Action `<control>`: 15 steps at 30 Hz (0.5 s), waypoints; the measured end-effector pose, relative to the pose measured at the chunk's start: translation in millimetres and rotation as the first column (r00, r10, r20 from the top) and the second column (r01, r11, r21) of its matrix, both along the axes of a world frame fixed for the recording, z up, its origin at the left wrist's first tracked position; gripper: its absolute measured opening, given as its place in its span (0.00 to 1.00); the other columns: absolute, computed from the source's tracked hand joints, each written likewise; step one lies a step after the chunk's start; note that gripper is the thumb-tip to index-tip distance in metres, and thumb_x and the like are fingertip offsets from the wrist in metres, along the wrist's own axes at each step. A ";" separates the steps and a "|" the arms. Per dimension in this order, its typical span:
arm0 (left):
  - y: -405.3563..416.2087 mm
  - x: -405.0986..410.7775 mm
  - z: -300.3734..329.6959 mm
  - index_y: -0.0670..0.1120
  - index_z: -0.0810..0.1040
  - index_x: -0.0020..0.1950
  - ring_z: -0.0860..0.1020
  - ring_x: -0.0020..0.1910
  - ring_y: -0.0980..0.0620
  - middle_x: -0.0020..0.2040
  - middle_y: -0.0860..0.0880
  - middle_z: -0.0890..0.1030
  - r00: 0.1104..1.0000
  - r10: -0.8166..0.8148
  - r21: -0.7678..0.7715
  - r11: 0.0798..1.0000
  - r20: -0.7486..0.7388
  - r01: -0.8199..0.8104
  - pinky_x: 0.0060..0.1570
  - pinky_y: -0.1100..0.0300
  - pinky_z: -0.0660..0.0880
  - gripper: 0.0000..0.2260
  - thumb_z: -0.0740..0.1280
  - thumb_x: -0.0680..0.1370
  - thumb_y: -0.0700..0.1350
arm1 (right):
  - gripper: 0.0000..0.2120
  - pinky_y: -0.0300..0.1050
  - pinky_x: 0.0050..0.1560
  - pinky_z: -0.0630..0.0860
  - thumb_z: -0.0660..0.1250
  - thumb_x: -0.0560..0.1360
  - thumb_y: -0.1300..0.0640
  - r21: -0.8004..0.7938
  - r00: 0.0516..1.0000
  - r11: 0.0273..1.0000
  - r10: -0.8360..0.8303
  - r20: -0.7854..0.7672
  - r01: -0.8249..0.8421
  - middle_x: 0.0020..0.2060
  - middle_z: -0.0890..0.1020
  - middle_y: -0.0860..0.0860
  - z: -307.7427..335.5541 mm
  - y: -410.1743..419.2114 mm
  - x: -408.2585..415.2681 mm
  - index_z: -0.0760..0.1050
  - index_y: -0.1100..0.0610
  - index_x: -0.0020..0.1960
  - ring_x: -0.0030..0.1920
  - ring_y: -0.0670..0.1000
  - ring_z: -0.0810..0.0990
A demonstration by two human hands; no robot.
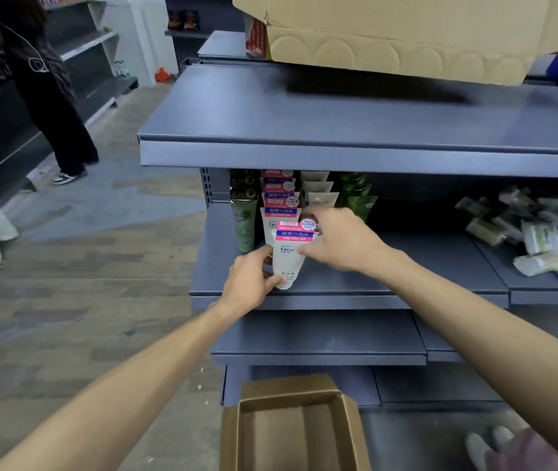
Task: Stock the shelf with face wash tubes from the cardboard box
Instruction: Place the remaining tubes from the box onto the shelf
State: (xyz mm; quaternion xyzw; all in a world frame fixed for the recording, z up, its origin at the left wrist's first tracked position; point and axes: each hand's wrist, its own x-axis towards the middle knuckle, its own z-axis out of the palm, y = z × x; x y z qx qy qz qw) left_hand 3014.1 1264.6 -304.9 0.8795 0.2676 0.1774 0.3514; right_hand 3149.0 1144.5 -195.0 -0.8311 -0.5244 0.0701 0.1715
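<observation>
Both your arms are reaching out straight to the middle of the frame. Your left hand (250, 283) is pinching the round bottom of a smooth white face wash tube (289, 256). Your right hand (338, 243) is pinching its flat pink top, standing it on the gray metal shelf (406, 283). The brown cardboard box (294, 426) is sitting open at the bottom.
</observation>
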 end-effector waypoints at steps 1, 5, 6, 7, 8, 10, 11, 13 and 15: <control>1.5 0.7 -1.9 0.54 0.76 0.61 0.81 0.42 0.59 0.51 0.56 0.83 1.000 0.012 -0.009 1.000 0.001 -0.012 0.48 0.60 0.77 0.19 0.75 0.72 0.43 | 0.21 0.48 0.49 0.80 0.73 0.70 0.50 0.017 0.998 1.000 -0.021 -0.055 0.022 0.52 0.83 0.48 -7.7 0.5 2.2 0.74 0.52 0.60 0.49 0.51 0.81; 6.7 4.4 -9.4 0.53 0.76 0.61 0.81 0.44 0.59 0.52 0.56 0.83 0.999 0.045 -0.042 0.998 -0.018 -0.046 0.51 0.58 0.78 0.20 0.76 0.71 0.43 | 0.15 0.42 0.48 0.79 0.74 0.71 0.51 0.032 0.957 0.994 -0.088 -0.277 0.101 0.46 0.84 0.47 -42.4 1.7 7.2 0.77 0.53 0.56 0.47 0.47 0.82; 7.5 5.4 -11.1 0.53 0.77 0.61 0.81 0.44 0.58 0.52 0.55 0.83 0.999 0.050 -0.055 0.997 -0.019 -0.051 0.51 0.56 0.79 0.20 0.76 0.71 0.43 | 0.14 0.38 0.45 0.78 0.74 0.71 0.52 0.042 0.942 0.992 -0.101 -0.321 0.121 0.45 0.84 0.47 -49.8 2.7 7.8 0.77 0.53 0.55 0.47 0.46 0.82; 8.3 6.3 -12.7 0.52 0.77 0.62 0.82 0.44 0.58 0.53 0.55 0.84 0.998 0.053 -0.069 0.996 -0.018 -0.054 0.52 0.54 0.79 0.20 0.76 0.71 0.43 | 0.13 0.35 0.42 0.76 0.74 0.71 0.53 0.053 0.927 0.989 -0.113 -0.357 0.141 0.44 0.84 0.46 -55.7 4.3 8.4 0.78 0.53 0.53 0.46 0.44 0.82; 9.1 7.0 -14.3 0.52 0.77 0.62 0.82 0.43 0.57 0.53 0.55 0.84 0.999 0.052 -0.080 0.995 -0.017 -0.053 0.52 0.53 0.79 0.20 0.76 0.71 0.43 | 0.12 0.31 0.39 0.73 0.74 0.71 0.53 0.062 0.915 0.985 -0.124 -0.384 0.160 0.43 0.85 0.45 -60.3 6.2 8.8 0.78 0.53 0.52 0.45 0.43 0.82; 11.0 7.8 -17.0 0.52 0.77 0.62 0.83 0.44 0.56 0.53 0.54 0.84 0.999 0.043 -0.090 0.995 -0.016 -0.044 0.52 0.53 0.79 0.21 0.76 0.71 0.43 | 0.11 0.29 0.36 0.70 0.74 0.70 0.52 0.075 0.897 0.980 -0.134 -0.422 0.182 0.42 0.85 0.44 -67.1 10.1 10.0 0.79 0.52 0.51 0.43 0.40 0.81; 12.2 8.0 -18.2 0.52 0.77 0.62 0.83 0.44 0.56 0.53 0.54 0.84 0.999 0.041 -0.093 0.995 -0.018 -0.043 0.52 0.53 0.79 0.20 0.76 0.71 0.43 | 0.11 0.28 0.37 0.70 0.75 0.70 0.52 0.081 0.889 0.978 -0.139 -0.437 0.192 0.42 0.85 0.44 -69.8 12.0 10.9 0.79 0.52 0.50 0.43 0.40 0.81; 14.3 8.5 -20.0 0.51 0.77 0.62 0.83 0.44 0.55 0.52 0.54 0.84 0.999 0.048 -0.103 0.993 -0.022 -0.050 0.51 0.54 0.79 0.20 0.76 0.71 0.43 | 0.10 0.26 0.35 0.70 0.75 0.70 0.52 0.088 0.875 0.973 -0.150 -0.461 0.213 0.41 0.85 0.44 -73.6 15.2 12.6 0.80 0.53 0.50 0.42 0.38 0.81; 16.0 9.5 -21.2 0.51 0.77 0.62 0.83 0.42 0.56 0.52 0.53 0.84 0.998 0.053 -0.106 0.993 -0.023 -0.055 0.50 0.55 0.79 0.20 0.75 0.72 0.43 | 0.10 0.23 0.33 0.69 0.75 0.70 0.53 0.096 0.866 0.969 -0.157 -0.475 0.229 0.40 0.85 0.44 -76.1 18.6 14.1 0.80 0.53 0.50 0.41 0.37 0.81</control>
